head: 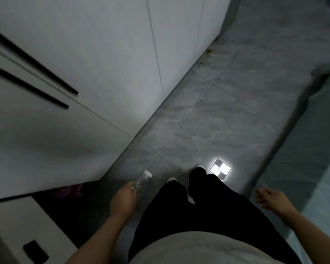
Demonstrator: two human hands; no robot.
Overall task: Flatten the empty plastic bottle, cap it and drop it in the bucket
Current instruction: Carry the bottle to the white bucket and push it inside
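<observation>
Clear plastic, pinched in the fingers [132, 188] of the left hand [122, 200]: bottle [141, 181] held low at the near left, white cap [147, 174] pointing away, probably just carried. Not visibly flattened. Right hand [271, 200] empty, fingers spread, swinging loose at the near right. Grey tiled floor [208, 121] ahead; no bucket in sight.

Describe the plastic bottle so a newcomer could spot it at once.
Start at the big white cabinets on the left and follow their base down the grey tiled floor to the left hand. The bottle pokes forward from its grip: clear, with a white cap.
</observation>
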